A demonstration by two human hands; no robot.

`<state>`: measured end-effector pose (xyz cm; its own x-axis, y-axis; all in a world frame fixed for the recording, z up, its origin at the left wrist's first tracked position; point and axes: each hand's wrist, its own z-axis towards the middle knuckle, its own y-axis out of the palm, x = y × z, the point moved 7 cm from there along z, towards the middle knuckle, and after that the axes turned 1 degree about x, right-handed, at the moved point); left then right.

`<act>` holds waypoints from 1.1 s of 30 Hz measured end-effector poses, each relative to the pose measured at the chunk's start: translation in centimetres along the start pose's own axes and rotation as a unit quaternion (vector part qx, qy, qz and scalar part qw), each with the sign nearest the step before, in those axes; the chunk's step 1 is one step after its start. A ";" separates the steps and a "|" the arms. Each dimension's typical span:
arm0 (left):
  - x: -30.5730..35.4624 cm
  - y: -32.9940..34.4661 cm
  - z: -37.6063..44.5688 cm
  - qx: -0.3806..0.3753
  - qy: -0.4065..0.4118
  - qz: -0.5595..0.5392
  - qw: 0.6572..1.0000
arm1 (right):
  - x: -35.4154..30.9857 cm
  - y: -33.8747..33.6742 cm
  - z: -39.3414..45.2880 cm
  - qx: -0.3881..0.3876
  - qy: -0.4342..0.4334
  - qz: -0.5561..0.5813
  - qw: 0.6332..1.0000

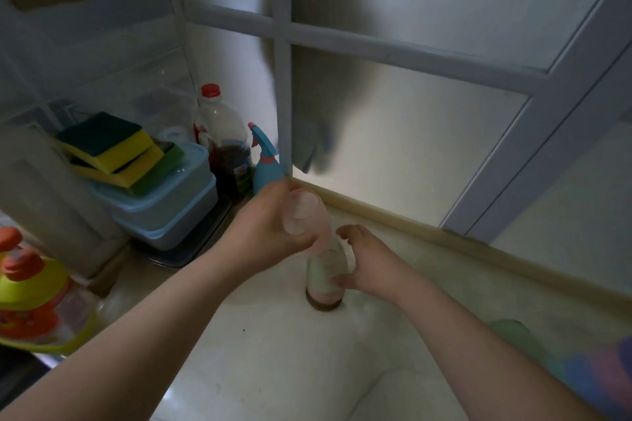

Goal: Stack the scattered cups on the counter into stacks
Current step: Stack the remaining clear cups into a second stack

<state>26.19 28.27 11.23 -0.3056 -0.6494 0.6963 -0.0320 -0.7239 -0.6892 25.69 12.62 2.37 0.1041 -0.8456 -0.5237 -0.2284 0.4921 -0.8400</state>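
Left hand (273, 225) is wrapped around a clear cup (302, 215), held tilted just above and left of the right hand (367, 261). That right hand is pinching the stack of cups (325, 278) standing on the desk (273, 352), steadying it. These look like thin plastic: light, a bit squashy, slick at the sides. Best taken around the wall near the rim, gently, since a hard squeeze would likely buckle one or tip the stack.
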 end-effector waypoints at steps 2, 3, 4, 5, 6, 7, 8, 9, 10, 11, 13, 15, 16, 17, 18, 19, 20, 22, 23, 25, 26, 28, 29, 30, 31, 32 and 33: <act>0.8 1.4 0.8 -0.022 0.006 0.001 1.000 | 1.0 -0.9 -0.7 0.021 0.007 -0.008 1.000; 0.9 2.3 1.1 -0.036 0.008 0.003 0.999 | 1.5 -1.3 -1.1 0.029 0.013 -0.009 0.999; 0.9 3.3 1.3 -0.049 0.007 0.006 0.999 | 1.9 -1.7 -1.5 0.036 0.017 -0.012 0.999; 0.7 4.4 1.4 -0.062 0.002 0.011 0.998 | 2.2 -1.9 -1.8 0.041 0.019 -0.016 0.999; 0.3 5.3 1.2 -0.075 -0.008 0.017 0.997 | 2.6 -2.0 -2.1 0.045 0.020 -0.019 0.999; -0.2 6.3 1.0 -0.091 -0.020 0.023 0.995 | 2.9 -2.0 -2.4 0.049 0.020 -0.018 0.998; -0.7 7.2 0.7 -0.104 -0.028 0.028 0.994 | 3.2 -1.9 -2.6 0.052 0.021 -0.017 0.998; -1.1 7.9 0.3 -0.114 -0.031 0.031 0.993 | 3.4 -1.8 -2.7 0.052 0.021 -0.016 0.998; -1.4 8.3 0.1 -0.117 -0.029 0.029 0.992 | 3.6 -1.7 -2.8 0.052 0.022 -0.016 0.998; -1.6 8.4 -0.1 -0.114 -0.026 0.026 0.993 | 3.9 -1.5 -2.8 0.050 0.024 -0.017 0.998; -1.7 8.0 0.0 -0.109 -0.020 0.027 0.993 | 4.2 -1.5 -2.7 0.051 0.027 -0.015 0.998; -1.7 6.9 0.5 -0.098 -0.011 0.042 0.994 | 4.4 -1.6 -2.5 0.055 0.028 -0.011 0.998; -1.7 6.2 0.8 -0.085 -0.005 0.047 0.995 | 4.5 -1.8 -2.3 0.057 0.030 -0.009 0.998; -1.8 5.5 1.2 -0.070 -0.004 0.047 0.996 | 4.5 -1.9 -2.2 0.059 0.030 -0.008 0.998; -2.1 4.8 1.6 -0.057 -0.006 0.045 0.997 | 4.5 -2.1 -2.1 0.062 0.029 -0.007 0.998; -2.5 4.3 2.1 -0.047 -0.013 0.044 0.998 | 4.6 -2.3 -1.9 0.067 0.028 -0.007 0.997; -3.1 3.9 2.6 -0.040 -0.024 0.045 0.998 | 4.7 -2.5 -1.8 0.071 0.028 -0.006 0.997; -4.7 3.7 3.6 -0.035 -0.052 0.043 0.997 | 5.1 -2.8 -1.7 0.076 0.033 -0.005 0.997; -5.5 3.7 4.2 -0.035 -0.062 0.040 0.997 | 5.4 -2.9 -1.6 0.077 0.036 -0.006 0.996; -7.0 4.5 5.5 -0.039 -0.068 0.035 0.996 | 6.2 -3.0 -1.4 0.080 0.045 -0.009 0.996; -7.7 5.0 6.2 -0.045 -0.069 0.031 0.996 | 6.6 -3.0 -1.2 0.084 0.049 -0.010 0.995; -8.8 6.5 7.6 -0.061 -0.067 0.017 0.996 | 7.7 -3.0 -0.6 0.088 0.058 -0.015 0.994; -9.3 7.4 8.3 -0.073 -0.065 0.010 0.995 | 8.2 -2.9 -0.2 0.089 0.063 -0.016 0.994; -9.9 8.4 8.8 -0.085 -0.061 0.004 0.994 | 8.7 -2.6 0.3 0.089 0.066 -0.016 0.994; -10.3 9.4 9.3 -0.098 -0.058 -0.002 0.994 | 9.2 -2.4 0.6 0.090 0.069 -0.015 0.993; -10.8 10.3 9.7 -0.109 -0.057 -0.008 0.992 | 9.5 -2.1 1.0 0.092 0.068 -0.014 0.993; -11.1 11.1 10.0 -0.118 -0.054 -0.015 0.991 | 9.7 -1.8 1.3 0.093 0.067 -0.014 0.993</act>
<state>38.74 25.15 -2.19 -0.1979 -0.6587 0.7259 -0.2657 -0.6768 -0.6865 28.35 3.74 -1.38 -0.0242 -0.8732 -0.4868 -0.0435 0.4874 -0.8721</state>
